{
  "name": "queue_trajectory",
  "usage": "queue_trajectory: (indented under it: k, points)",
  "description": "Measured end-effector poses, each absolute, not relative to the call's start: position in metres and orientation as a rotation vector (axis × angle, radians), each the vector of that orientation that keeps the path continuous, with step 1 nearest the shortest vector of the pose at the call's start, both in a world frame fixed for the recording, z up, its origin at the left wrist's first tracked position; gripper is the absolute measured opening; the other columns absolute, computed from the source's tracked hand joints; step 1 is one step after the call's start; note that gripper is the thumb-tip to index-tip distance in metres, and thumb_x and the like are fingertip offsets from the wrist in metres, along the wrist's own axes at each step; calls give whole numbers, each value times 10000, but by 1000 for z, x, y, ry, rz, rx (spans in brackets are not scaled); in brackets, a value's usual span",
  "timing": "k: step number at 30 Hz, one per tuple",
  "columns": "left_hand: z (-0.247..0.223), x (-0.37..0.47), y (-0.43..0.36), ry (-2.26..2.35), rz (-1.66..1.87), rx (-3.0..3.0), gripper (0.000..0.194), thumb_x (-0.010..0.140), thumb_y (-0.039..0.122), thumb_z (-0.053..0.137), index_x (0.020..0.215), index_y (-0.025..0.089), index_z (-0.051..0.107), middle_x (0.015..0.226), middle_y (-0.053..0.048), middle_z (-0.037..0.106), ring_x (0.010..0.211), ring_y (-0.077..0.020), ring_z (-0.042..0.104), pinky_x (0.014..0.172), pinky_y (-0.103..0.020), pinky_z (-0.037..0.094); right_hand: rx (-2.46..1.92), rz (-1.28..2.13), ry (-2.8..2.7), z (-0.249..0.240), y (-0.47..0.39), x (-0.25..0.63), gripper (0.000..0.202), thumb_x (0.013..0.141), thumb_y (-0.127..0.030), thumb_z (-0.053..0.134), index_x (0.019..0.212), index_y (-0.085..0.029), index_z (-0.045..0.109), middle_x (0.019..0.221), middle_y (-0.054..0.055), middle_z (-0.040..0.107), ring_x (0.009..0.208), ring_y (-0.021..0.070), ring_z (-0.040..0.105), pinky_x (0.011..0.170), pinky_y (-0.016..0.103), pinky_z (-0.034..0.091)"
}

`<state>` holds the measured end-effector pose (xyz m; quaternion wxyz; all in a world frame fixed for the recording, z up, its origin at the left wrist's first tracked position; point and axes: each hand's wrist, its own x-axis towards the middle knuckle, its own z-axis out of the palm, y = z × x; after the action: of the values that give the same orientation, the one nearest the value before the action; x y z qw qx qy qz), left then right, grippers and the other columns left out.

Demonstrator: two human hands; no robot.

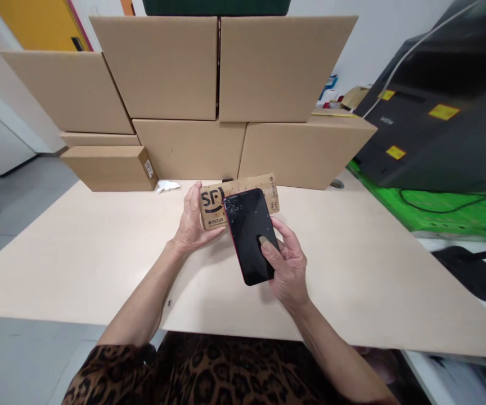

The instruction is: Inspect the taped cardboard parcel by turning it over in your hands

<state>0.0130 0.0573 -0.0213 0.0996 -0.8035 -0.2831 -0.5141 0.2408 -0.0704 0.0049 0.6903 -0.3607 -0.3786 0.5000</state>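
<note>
A black phone [251, 236] with a red edge is gripped in my right hand [287, 259], thumb across its dark screen. Its upper left corner looks cracked. My left hand [192, 222] holds a small brown cardboard box [212, 207] by its left end, fingers behind and thumb along the lower edge. Dark "SF" lettering and a number are printed on the box. The phone's upper part overlaps the box from my viewpoint and hides some of it. Whether the two touch, I cannot tell.
Large cardboard boxes [188, 149] are stacked along the back of the pale table [99, 247]. A smaller carton [108, 169] sits at the back left, beside a crumpled white scrap [167, 185]. Dark equipment [432, 124] stands on a green surface [441, 208] at the right.
</note>
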Motion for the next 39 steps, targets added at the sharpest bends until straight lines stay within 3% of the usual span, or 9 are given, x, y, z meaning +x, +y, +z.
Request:
queue_trajectory:
  k: [3, 12, 17, 24, 32, 36, 39]
  points:
    - [-20, 13, 57, -833, -1509, -2396, 1303, 823, 601, 867, 1753, 222, 37, 1677, -246, 396, 1542, -421, 460, 1220, -595, 484, -800, 1110, -877, 4, -70, 230, 506, 839, -396, 894, 1298, -298, 704, 1010, 7, 865, 872, 184, 819, 823, 342, 678]
    - [-17, 16, 53, -759, -1530, -2423, 1289, 836, 680, 819, 1754, 226, 37, 1682, -260, 387, 1551, -416, 451, 1225, -583, 480, -777, 1022, -876, -1, -65, 208, 445, 880, -395, 849, 1290, -301, 704, 1128, 24, 858, 998, 212, 823, 993, 436, 664]
    - [-19, 17, 53, -756, -1551, -2431, 1295, 832, 651, 841, 1755, 243, 29, 1691, -253, 375, 1559, -417, 438, 1235, -593, 469, -771, 997, -912, -2, -63, 206, 436, 893, -397, 835, 1306, -320, 716, 1302, 33, 818, 1210, 241, 781, 1156, 496, 583]
    - [-21, 16, 54, -763, -1538, -2433, 1333, 814, 652, 856, 1754, 238, 6, 1690, -259, 368, 1549, -432, 443, 1222, -623, 476, -778, 999, -931, -1, -62, 204, 419, 900, -408, 819, 1296, -306, 728, 1332, 40, 804, 1279, 262, 750, 1219, 545, 528]
    - [-18, 17, 51, -756, -1518, -2432, 1318, 825, 655, 843, 1753, 217, 15, 1664, -285, 394, 1542, -433, 454, 1213, -611, 487, -784, 1038, -849, 3, -63, 199, 458, 853, -399, 862, 1281, -317, 723, 1302, 23, 813, 1234, 241, 769, 1193, 510, 560]
    - [-20, 18, 52, -781, -1542, -2413, 1355, 785, 677, 864, 1753, 263, 10, 1670, -264, 399, 1536, -437, 461, 1203, -619, 490, -828, 1034, -828, 3, -63, 199, 485, 840, -420, 871, 1280, -304, 703, 1172, 30, 846, 1031, 238, 819, 971, 466, 680]
    - [-21, 18, 53, -794, -1545, -2417, 1369, 776, 670, 875, 1754, 267, 6, 1677, -259, 396, 1535, -440, 461, 1209, -622, 482, -837, 1052, -814, 4, -63, 198, 512, 831, -423, 883, 1285, -295, 684, 1098, 30, 860, 926, 231, 825, 832, 423, 700]
